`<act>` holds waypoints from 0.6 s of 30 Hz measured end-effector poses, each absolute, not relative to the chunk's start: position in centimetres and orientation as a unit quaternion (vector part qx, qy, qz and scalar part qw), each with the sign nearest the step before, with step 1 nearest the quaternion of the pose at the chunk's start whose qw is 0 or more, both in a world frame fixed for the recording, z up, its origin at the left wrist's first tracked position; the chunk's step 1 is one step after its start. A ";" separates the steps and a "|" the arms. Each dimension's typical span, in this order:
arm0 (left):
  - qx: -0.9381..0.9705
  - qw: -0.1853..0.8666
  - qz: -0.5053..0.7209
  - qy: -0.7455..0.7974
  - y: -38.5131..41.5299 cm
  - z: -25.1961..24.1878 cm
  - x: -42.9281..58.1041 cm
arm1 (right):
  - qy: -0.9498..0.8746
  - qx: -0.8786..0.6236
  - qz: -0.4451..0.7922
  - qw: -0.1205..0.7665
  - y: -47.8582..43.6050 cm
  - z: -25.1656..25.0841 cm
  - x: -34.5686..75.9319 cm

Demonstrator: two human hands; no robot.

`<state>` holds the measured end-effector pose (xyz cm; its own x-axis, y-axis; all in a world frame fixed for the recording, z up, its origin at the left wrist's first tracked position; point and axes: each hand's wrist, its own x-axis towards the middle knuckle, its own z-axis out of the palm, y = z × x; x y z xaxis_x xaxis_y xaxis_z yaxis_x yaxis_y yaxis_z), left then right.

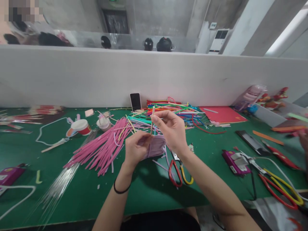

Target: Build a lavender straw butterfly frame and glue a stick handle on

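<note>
The person's left hand point(136, 148) grips a folded mauve sheet point(157, 147); the right hand point(172, 129) pinches a thin pale stick point(153, 113) upright, above red-handled scissors point(176, 171) on a green table point(149, 192).

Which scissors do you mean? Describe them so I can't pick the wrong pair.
On the green table, look mid-front, just below the right hand. The scissors lie there, one handle red, one yellow; the other pair lies far right beside a purple box.
</note>
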<state>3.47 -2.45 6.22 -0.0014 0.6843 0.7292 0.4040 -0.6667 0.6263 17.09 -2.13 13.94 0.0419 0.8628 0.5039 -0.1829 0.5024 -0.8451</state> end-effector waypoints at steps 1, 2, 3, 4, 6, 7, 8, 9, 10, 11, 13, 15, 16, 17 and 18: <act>0.699 0.115 0.590 0.388 -2.4 6.2 3.5 | -0.565 -0.296 0.406 0.654 -2.1 14.1 17.3; 0.701 0.112 0.590 0.386 -2.4 6.2 3.5 | -0.563 -0.297 0.410 0.653 -2.0 14.2 17.4; 0.701 0.108 0.591 0.385 -2.4 6.2 3.6 | -0.562 -0.301 0.411 0.652 -2.0 14.3 17.6; 0.700 0.105 0.592 0.386 -2.4 6.2 3.6 | -0.560 -0.305 0.409 0.652 -2.0 14.4 17.6; 0.697 0.093 0.593 0.391 -2.5 6.3 3.8 | -0.557 -0.321 0.401 0.652 -2.1 14.6 17.6; 0.696 0.084 0.594 0.395 -2.5 6.3 3.9 | -0.555 -0.332 0.396 0.651 -2.3 14.7 17.5; 0.695 0.074 0.595 0.398 -2.5 6.3 3.9 | -0.553 -0.344 0.388 0.652 -2.4 14.8 17.3; 0.694 0.064 0.595 0.400 -2.5 6.2 4.0 | -0.550 -0.355 0.377 0.655 -2.6 14.8 17.0; 0.693 0.056 0.595 0.403 -2.5 6.2 4.0 | -0.546 -0.364 0.365 0.660 -2.8 14.8 16.7; 0.691 0.049 0.596 0.406 -2.6 6.2 4.1 | -0.543 -0.372 0.351 0.666 -2.9 14.8 16.4; 0.687 0.041 0.595 0.415 -2.6 6.2 4.1 | -0.539 -0.380 0.322 0.680 -3.0 14.6 15.8; 0.683 0.042 0.591 0.426 -2.7 6.3 4.0 | -0.543 -0.382 0.299 0.685 -2.9 14.3 15.4; 0.683 0.049 0.588 0.431 -2.7 6.4 3.9 | -0.549 -0.381 0.294 0.684 -2.8 14.2 15.4; 0.685 0.062 0.583 0.434 -2.7 6.4 3.7 | -0.555 -0.377 0.294 0.681 -2.6 14.2 15.4; 0.686 0.077 0.576 0.437 -2.7 6.4 3.6 | -0.562 -0.372 0.299 0.676 -2.4 14.2 15.5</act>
<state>3.55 -2.71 6.37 -0.0466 0.6881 0.7241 0.5116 -0.6062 0.6089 15.49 -2.40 14.24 0.1898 0.8218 0.5372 0.0148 0.5447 -0.8385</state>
